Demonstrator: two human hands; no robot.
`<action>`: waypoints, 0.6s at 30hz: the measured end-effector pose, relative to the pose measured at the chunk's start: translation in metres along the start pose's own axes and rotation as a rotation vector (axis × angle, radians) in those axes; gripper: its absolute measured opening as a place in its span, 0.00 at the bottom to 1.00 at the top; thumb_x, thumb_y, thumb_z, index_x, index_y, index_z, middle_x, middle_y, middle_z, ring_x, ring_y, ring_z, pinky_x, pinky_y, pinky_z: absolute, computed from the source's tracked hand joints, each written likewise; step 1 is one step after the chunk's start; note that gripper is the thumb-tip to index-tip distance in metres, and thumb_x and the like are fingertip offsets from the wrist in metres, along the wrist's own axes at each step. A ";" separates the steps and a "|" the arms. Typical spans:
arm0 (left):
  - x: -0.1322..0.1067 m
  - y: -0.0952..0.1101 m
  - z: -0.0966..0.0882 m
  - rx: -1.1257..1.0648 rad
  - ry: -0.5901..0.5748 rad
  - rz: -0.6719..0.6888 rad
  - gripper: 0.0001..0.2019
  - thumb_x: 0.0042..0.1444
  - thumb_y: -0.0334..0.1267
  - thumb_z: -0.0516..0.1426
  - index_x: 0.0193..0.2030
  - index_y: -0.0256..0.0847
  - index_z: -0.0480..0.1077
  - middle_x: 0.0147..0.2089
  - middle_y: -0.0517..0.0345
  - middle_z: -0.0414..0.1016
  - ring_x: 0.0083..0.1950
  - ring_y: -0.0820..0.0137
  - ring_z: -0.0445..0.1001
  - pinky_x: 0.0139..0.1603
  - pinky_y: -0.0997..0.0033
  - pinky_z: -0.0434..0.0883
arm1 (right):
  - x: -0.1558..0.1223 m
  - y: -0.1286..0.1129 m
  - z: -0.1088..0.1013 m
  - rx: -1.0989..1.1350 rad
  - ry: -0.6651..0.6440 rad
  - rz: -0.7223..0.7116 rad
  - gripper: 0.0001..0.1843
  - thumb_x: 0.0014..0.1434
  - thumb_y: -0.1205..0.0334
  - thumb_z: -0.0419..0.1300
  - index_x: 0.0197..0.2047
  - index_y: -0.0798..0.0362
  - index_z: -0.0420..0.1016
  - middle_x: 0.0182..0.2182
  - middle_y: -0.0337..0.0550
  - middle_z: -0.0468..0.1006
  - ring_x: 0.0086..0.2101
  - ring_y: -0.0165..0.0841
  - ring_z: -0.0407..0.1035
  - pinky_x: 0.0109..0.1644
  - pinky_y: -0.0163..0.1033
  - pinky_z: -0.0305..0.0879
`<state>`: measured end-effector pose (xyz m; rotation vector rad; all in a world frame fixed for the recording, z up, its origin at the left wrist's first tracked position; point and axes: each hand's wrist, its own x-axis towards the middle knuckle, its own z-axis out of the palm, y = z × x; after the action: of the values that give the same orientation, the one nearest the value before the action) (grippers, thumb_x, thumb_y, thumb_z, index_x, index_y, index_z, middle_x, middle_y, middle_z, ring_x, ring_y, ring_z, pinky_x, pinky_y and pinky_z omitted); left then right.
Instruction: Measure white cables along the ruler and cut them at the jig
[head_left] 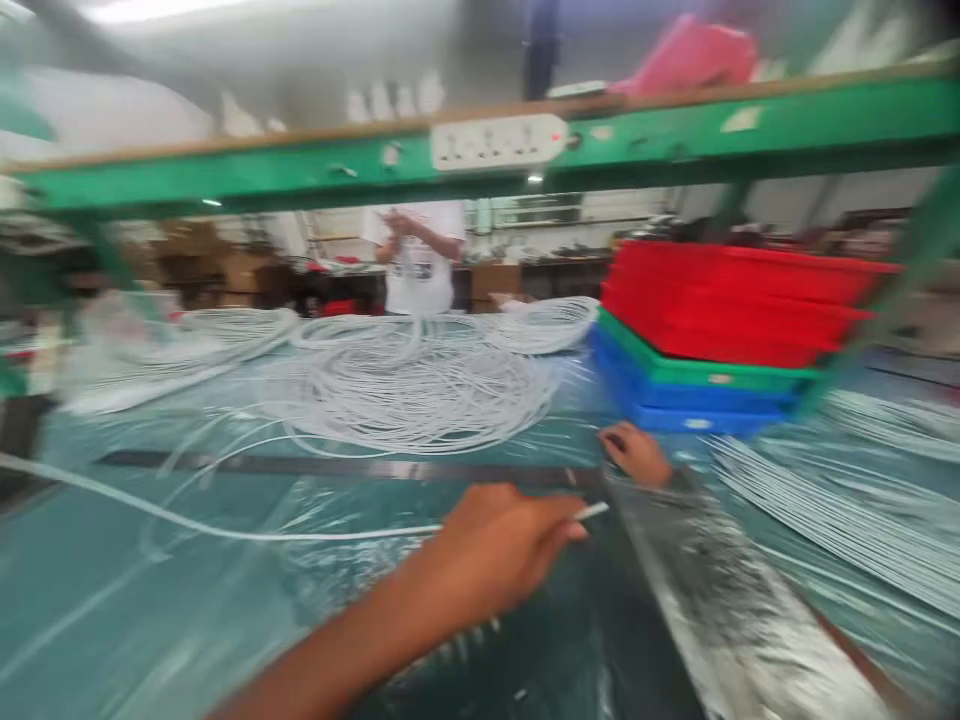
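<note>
My left hand [499, 535] is closed around a white cable or thin tube [315, 537]. Its short cut end sticks out past my fingers to the right, and the rest trails off to the left edge. My right hand [637, 455] has its fingers curled at the far end of a long, scuffed metal plate [735, 590]. Whatever is in those fingers, if anything, I cannot make out, and the plate hides most of that forearm. A dark metal ruler-like strip [337, 467] lies across the table beyond my left hand.
Large white coils [427, 390] lie at the back of the table. Red, green and blue bins [735, 310] are stacked at the right. Straight cut lengths [840, 520] lie right of the plate. A green shelf beam [285, 168] with a power strip [499, 142] crosses above; a person [420, 255] stands beyond.
</note>
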<state>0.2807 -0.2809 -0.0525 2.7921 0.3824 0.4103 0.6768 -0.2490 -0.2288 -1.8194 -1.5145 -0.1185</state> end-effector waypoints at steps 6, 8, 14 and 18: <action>0.020 -0.018 0.014 -0.127 0.084 0.163 0.16 0.80 0.39 0.45 0.60 0.49 0.73 0.48 0.62 0.80 0.43 0.67 0.80 0.38 0.70 0.68 | -0.001 0.018 0.007 -0.140 -0.112 0.078 0.07 0.71 0.61 0.63 0.46 0.56 0.78 0.44 0.43 0.76 0.44 0.34 0.71 0.54 0.44 0.70; 0.016 -0.017 0.024 -0.100 0.137 0.218 0.17 0.79 0.37 0.44 0.59 0.47 0.73 0.52 0.61 0.78 0.44 0.70 0.81 0.39 0.71 0.72 | 0.001 0.019 0.008 -0.154 -0.129 0.087 0.05 0.71 0.64 0.63 0.47 0.56 0.78 0.45 0.42 0.76 0.43 0.34 0.70 0.54 0.43 0.70; 0.009 -0.003 0.050 0.002 0.217 0.337 0.17 0.78 0.34 0.43 0.57 0.47 0.73 0.66 0.59 0.73 0.46 0.64 0.84 0.35 0.67 0.82 | 0.001 0.016 0.003 -0.172 -0.143 0.080 0.09 0.68 0.70 0.59 0.49 0.55 0.78 0.47 0.43 0.74 0.40 0.32 0.68 0.50 0.39 0.66; 0.010 -0.007 0.054 -0.024 0.166 0.366 0.18 0.72 0.29 0.42 0.54 0.43 0.72 0.70 0.53 0.68 0.50 0.59 0.84 0.31 0.66 0.83 | -0.001 0.014 -0.001 -0.179 -0.138 0.068 0.12 0.67 0.70 0.57 0.50 0.53 0.78 0.48 0.43 0.74 0.40 0.33 0.68 0.51 0.39 0.65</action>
<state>0.3059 -0.2850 -0.1017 2.8111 -0.1046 0.7253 0.6895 -0.2505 -0.2356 -2.0553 -1.5776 -0.0995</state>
